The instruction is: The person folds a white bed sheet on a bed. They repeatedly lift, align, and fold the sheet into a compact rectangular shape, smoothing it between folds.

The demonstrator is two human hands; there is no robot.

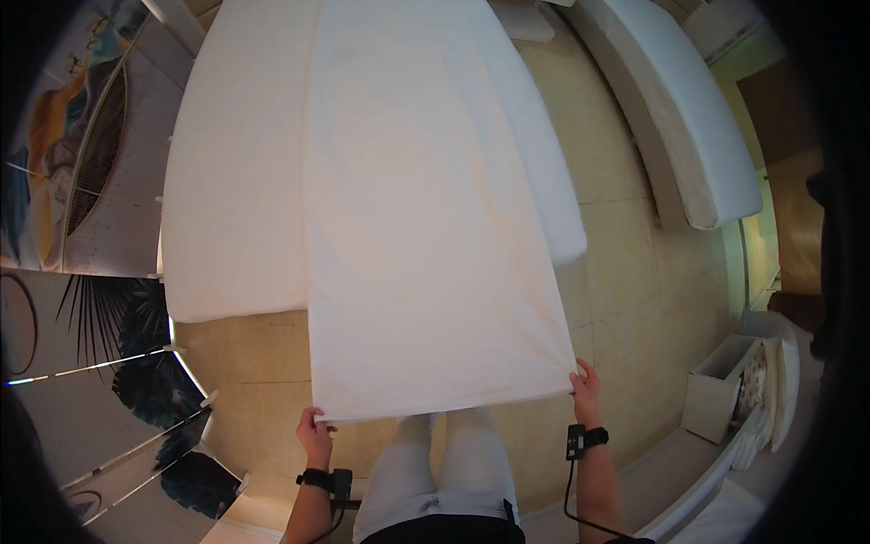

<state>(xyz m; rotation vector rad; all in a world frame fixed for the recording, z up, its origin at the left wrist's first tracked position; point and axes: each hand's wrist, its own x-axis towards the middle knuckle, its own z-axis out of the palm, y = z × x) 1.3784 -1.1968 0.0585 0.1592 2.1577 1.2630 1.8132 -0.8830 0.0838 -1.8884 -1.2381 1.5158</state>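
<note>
A white sheet [421, 272], folded lengthwise into a long panel, lies over a white-covered mattress [238, 224] and is drawn out past its near end. My left hand [316, 435] pinches the sheet's near left corner. At the near right corner, my right hand [584, 387] grips the cloth between thumb and fingers. Between the hands the near edge hangs almost straight, just in front of my legs. Soft creases run from the right corner up the cloth. Each wrist bears a black strap with a small device and a cable.
Another white-covered mattress [707, 149] stands at the right across tan floor tiles [612, 272]. A white open box [707, 401] stands at the lower right beside white pillows [785, 387]. Decorated panels [129, 197] with painted leaves line the left side.
</note>
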